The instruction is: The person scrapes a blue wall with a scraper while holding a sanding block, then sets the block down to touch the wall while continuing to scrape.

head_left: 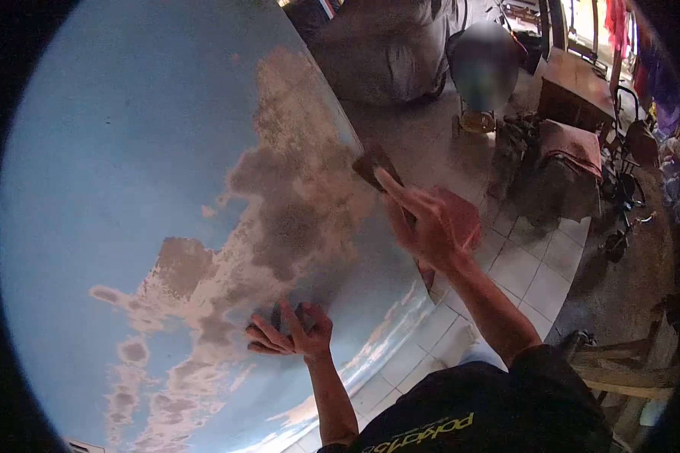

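A large blue panel (136, 113) with cloudy beige and grey patches fills the left and middle of the view. My left hand (298, 332) lies low on it, fingers spread and pointing up the panel, with a dark area between and under them. Farther right, my right hand (427, 223) grips a dark flat rectangular piece (374, 164) at the panel's right edge, index finger stretched along it. Its lower part is hidden behind the fingers. Just behind this hand shows a reddish thing (467, 215), partly covered by the hand.
White floor tiles (514, 264) run along the panel's right side. A dark covered bulky thing (393, 53) stands behind its top edge. A person (485, 72) is farther back, near a wooden cabinet (578, 83) and a pink cloth (570, 143). Wooden framing (627, 370) stands at lower right.
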